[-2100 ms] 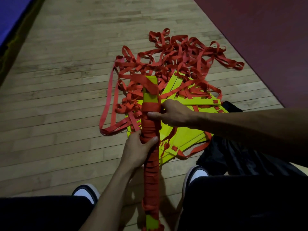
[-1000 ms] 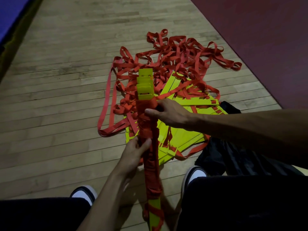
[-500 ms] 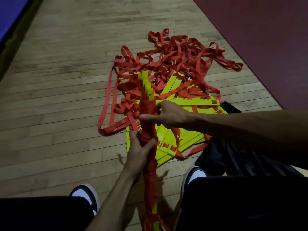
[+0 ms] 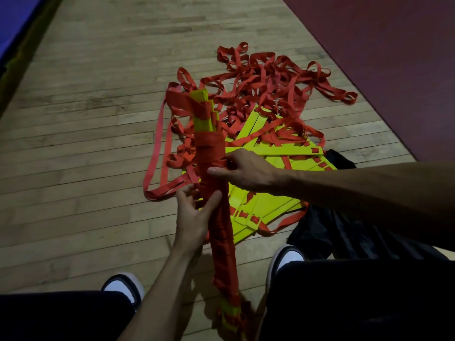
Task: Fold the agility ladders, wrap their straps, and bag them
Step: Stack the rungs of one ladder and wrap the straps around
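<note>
Your left hand (image 4: 194, 215) gripped wrapped ladder bundle (image 4: 216, 193) at mid-length, thumb across front. Bundle's long axis ran away from you, far end raised (yellow rungs showing there). Your right hand (image 4: 246, 172), just beyond left, pinched loose strap (image 4: 216, 166) against bundle; nearer to unwrapped end.

Both forearms are bare, with no sleeve, watch or band showing anywhere along them. The left hand (image 4: 194, 217) and the right hand (image 4: 246, 172) carry no gloves or rings that can be made out. The legs are covered by dark trousers (image 4: 357, 299), near black in the dim light, plain and without visible markings. On the feet are low sneakers: the left shoe (image 4: 123, 287) and the right shoe (image 4: 286, 259) each show a white toe cap edged with a black trim.
</note>
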Action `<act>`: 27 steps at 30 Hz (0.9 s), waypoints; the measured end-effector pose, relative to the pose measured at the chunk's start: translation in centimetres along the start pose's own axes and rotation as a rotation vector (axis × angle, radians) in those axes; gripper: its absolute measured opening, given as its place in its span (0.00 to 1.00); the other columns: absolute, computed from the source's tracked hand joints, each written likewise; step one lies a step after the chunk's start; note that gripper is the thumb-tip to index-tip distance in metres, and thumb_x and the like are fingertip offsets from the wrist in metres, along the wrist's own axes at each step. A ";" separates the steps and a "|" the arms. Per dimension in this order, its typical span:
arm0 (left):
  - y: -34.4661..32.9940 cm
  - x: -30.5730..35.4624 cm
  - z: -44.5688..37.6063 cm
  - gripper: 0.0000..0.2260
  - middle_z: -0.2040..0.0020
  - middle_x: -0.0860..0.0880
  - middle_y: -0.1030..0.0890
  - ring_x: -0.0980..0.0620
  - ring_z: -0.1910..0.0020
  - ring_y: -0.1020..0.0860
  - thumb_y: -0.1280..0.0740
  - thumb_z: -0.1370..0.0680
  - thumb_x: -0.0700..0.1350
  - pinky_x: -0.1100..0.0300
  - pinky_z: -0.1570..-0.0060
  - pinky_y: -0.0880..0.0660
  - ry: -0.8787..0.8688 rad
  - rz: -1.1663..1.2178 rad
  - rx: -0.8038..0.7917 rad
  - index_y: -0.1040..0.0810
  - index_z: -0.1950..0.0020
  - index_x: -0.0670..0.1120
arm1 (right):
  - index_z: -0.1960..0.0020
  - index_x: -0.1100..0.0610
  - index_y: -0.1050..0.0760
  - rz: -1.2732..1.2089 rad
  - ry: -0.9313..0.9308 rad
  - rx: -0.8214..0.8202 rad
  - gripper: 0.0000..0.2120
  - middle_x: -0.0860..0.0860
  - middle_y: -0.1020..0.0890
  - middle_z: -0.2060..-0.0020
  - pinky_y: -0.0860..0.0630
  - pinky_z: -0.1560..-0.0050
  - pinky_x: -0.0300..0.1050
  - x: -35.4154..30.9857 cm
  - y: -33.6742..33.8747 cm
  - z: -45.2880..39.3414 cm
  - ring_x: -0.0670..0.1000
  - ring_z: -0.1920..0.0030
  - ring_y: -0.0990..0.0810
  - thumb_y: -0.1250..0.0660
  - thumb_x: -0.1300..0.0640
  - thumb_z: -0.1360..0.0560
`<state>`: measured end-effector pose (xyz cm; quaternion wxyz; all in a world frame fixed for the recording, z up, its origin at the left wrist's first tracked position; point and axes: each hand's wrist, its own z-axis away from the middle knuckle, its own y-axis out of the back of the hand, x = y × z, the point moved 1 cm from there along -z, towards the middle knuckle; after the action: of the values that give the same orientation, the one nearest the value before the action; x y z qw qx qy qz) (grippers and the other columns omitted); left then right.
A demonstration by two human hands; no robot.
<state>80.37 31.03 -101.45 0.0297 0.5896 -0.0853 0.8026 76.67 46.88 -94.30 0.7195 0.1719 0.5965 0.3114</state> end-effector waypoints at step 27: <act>-0.1 -0.5 0.0 0.19 0.44 0.47 0.16 0.50 0.45 0.17 0.30 0.22 0.35 0.55 0.48 0.20 0.015 0.025 -0.100 0.26 0.35 0.52 | 0.52 0.59 0.21 0.139 -0.043 -0.163 0.20 0.55 0.16 0.59 0.27 0.62 0.44 1.6 -0.9 0.2 0.50 0.63 0.21 0.32 0.40 0.23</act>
<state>80.54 31.20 -101.89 0.0495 0.5800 -0.1324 0.8022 77.24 47.24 -96.03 0.7204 0.1604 0.5402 0.4043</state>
